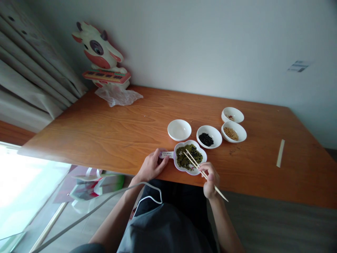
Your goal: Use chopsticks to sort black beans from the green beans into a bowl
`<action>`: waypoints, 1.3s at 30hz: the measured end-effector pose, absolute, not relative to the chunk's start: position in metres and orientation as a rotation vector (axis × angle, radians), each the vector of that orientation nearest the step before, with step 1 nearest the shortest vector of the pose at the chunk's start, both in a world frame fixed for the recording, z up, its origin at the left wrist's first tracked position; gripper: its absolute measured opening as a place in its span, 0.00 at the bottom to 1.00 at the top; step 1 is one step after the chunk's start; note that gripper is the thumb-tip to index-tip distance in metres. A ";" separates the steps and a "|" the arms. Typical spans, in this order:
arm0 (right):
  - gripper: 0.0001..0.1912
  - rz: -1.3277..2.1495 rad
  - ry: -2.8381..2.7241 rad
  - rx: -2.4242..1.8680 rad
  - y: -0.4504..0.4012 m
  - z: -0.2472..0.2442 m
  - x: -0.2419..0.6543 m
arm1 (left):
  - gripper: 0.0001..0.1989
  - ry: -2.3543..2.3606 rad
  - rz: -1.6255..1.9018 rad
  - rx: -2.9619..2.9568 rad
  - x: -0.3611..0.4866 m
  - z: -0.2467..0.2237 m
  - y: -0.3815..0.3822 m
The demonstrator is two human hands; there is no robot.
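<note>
My left hand (154, 164) grips the short handle of a white flower-shaped dish (204, 153) with a purple edge, at the table's front edge. Green, flaky bits (183, 157) with darker pieces cover much of its inside. In my right hand (211, 180) is a pair of wooden chopsticks (193, 160), their tips down over the green bits. Just behind the dish stand a white bowl (179, 130) with nothing visible in it and a bowl (217, 138) of small black pieces (206, 139).
To the right are a bowl (242, 135) of tan grains and another bowl (238, 113) with a few reddish bits. A paper strip (280, 153) lies further right. At the back left, a cow toy (101, 52) stands behind a clear plastic bag (118, 95). A cable (105, 201) crosses my left arm.
</note>
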State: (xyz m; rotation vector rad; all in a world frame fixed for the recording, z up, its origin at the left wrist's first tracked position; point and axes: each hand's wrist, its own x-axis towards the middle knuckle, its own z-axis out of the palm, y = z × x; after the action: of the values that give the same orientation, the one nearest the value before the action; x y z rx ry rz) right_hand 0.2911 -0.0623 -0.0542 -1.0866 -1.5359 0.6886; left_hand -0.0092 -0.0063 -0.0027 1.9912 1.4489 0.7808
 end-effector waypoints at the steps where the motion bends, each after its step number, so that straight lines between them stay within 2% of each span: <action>1: 0.16 0.687 -1.541 -1.091 -0.062 -0.054 0.291 | 0.14 1.447 0.781 1.991 -0.009 -0.003 -0.006; 30: 0.14 0.676 -1.479 -1.170 -0.064 -0.038 0.281 | 0.15 1.467 0.766 1.990 -0.009 -0.003 -0.007; 39: 0.15 0.595 -1.382 -1.097 -0.063 -0.061 0.287 | 0.15 1.471 0.766 1.987 -0.009 -0.003 -0.007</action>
State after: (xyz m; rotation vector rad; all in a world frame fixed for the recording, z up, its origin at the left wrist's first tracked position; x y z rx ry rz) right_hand 0.2874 -0.0627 -0.0610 -1.0974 -1.3824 0.5948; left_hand -0.0091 -0.0068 -0.0025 1.9865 1.4710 0.7661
